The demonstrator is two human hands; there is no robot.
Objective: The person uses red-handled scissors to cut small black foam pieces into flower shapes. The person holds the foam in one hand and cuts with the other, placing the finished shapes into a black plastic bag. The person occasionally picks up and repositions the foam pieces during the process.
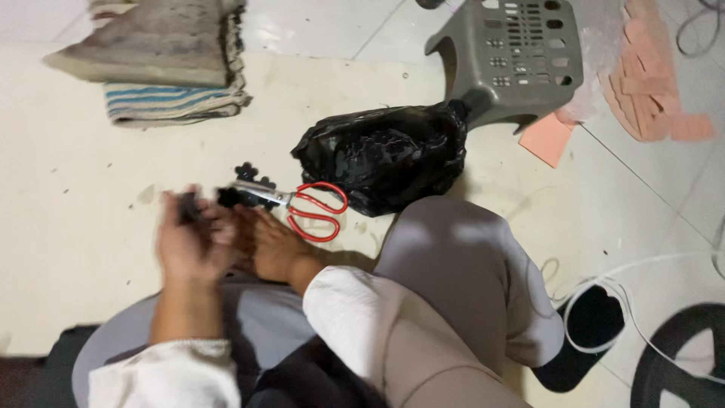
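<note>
Seated on a pale floor [68, 249], knees bent, white sleeves pushed up. Left hand [189, 242] blurred, fingers curled around a small dark piece [187, 205]; grip looks closed on it, though the blur hides the detail. Right hand [272, 245] close beside it, touching or nearly so, fingers bent down toward the floor; impossible to tell whether anything is gripped.

Just ahead of the hands, red-handled scissors [306, 208] lying flat on the floor, blades pointing left toward a small cluster of black bits [245, 175]. Right behind the scissors, a crumpled black bag [385, 155], touching or nearly touching the handles. Beyond the bag, a grey plastic stool [513, 57] tipped on its side, one leg right against the bag. To the right of the stool, a heap of pink foam pieces [649, 83], one flat square [547, 138] lying apart near the stool. Far left at the top, folded cloths [162, 57], one with blue stripes, well apart from the hands. At the lower right, a white cord [604, 283] looping over the floor past a black shape [680, 363] cut off by the edge.

Bag contents hidden. Nature of the black bits too small and blurred to make out.
</note>
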